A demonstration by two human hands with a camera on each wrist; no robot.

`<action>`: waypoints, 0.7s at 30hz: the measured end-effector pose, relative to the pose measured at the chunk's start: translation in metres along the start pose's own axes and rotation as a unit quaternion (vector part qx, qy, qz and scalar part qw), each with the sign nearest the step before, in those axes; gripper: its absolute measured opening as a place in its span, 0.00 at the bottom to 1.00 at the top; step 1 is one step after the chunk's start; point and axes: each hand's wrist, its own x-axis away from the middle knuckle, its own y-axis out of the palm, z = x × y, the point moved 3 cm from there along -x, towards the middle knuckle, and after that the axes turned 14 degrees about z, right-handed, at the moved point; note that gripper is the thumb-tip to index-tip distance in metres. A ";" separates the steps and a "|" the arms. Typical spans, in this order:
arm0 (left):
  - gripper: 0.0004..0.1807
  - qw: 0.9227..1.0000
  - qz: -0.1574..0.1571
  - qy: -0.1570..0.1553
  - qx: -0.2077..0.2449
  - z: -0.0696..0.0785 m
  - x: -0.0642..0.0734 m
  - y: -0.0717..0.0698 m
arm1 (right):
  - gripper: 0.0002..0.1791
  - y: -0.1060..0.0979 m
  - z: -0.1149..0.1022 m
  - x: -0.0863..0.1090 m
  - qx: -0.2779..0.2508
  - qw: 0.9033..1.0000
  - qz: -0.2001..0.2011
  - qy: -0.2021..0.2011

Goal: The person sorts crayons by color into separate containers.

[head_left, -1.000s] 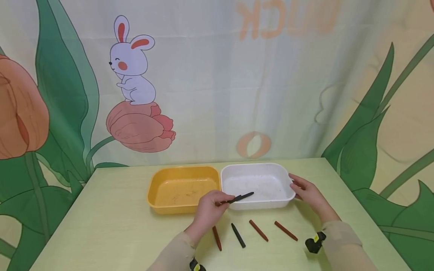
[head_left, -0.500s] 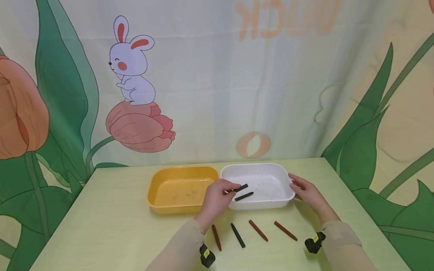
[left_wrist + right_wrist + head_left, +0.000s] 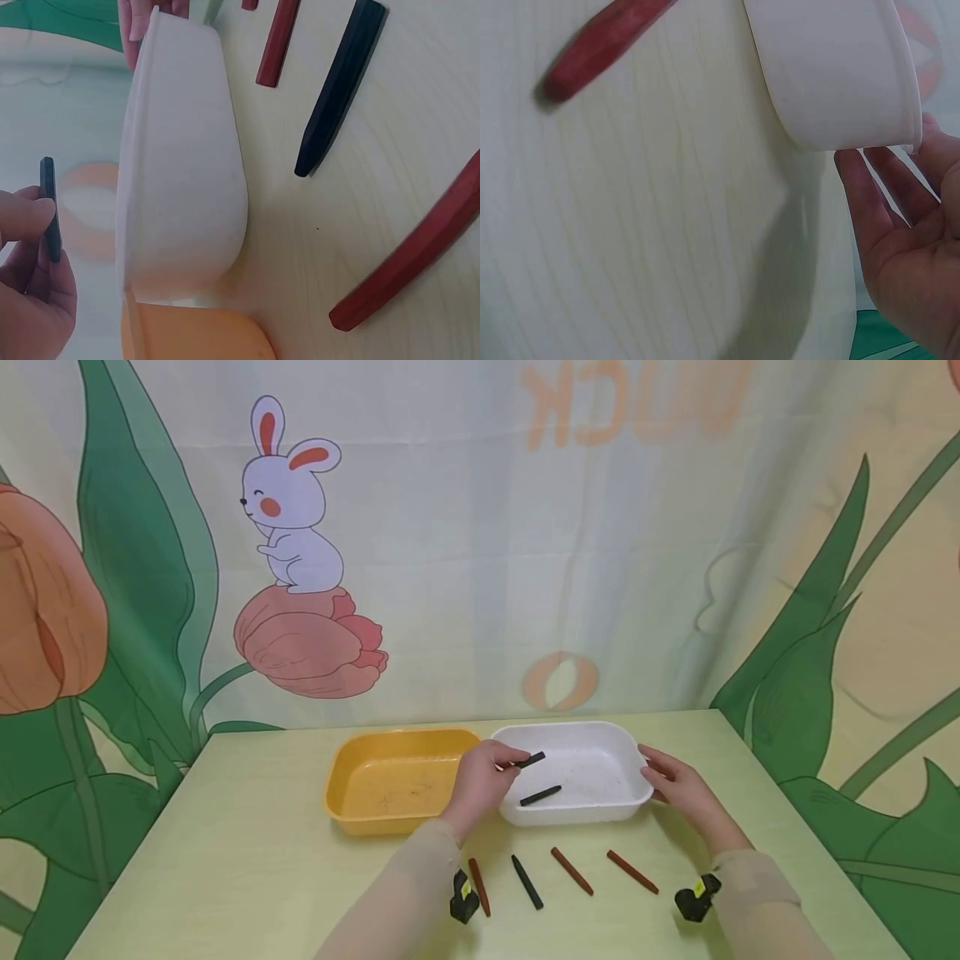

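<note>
At the far left of the head view, an orange tulip (image 3: 45, 602) is printed on the backdrop (image 3: 450, 527), with a white rabbit (image 3: 303, 527) sitting on a pink tulip (image 3: 307, 652) to its right.

Below the rabbit, toward five o'clock, a yellow tray (image 3: 375, 827) stands on the pale tabletop (image 3: 225, 852); faint dark marks show on its floor.

Next comes the left hand (image 3: 480, 785), reaching in from seven o'clock across the yellow tray's right end. Its fingers are closed in a pinch on the raised crayon (image 3: 532, 760), a dark one whose free end points toward two o'clock. The left wrist view shows this crayon above rim height, gripped between thumb and fingertips; in the head view it is over the left part of the white tray (image 3: 581, 815), just beside the yellow one. Inside the white tray, a second dark crayon (image 3: 540, 795) lies near the front wall, its tip toward two o'clock.

In front of the trays, four crayons lie apart in a row: a red crayon (image 3: 480, 888) and a dark green crayon (image 3: 527, 882), each running from eleven to five o'clock, then a middle red crayon (image 3: 572, 871) and a rightmost red crayon (image 3: 633, 872), slanting from about ten to four.

Last, the right hand (image 3: 678, 783), coming from five o'clock, holds the white tray's right end, thumb at the rim and slightly bent fingers against the outer wall.
</note>
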 end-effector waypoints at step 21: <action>0.13 0.998 0.031 -0.037 -0.031 -0.014 -0.022 0.012 | 0.32 0.000 0.000 0.000 0.004 1.000 0.001 0.012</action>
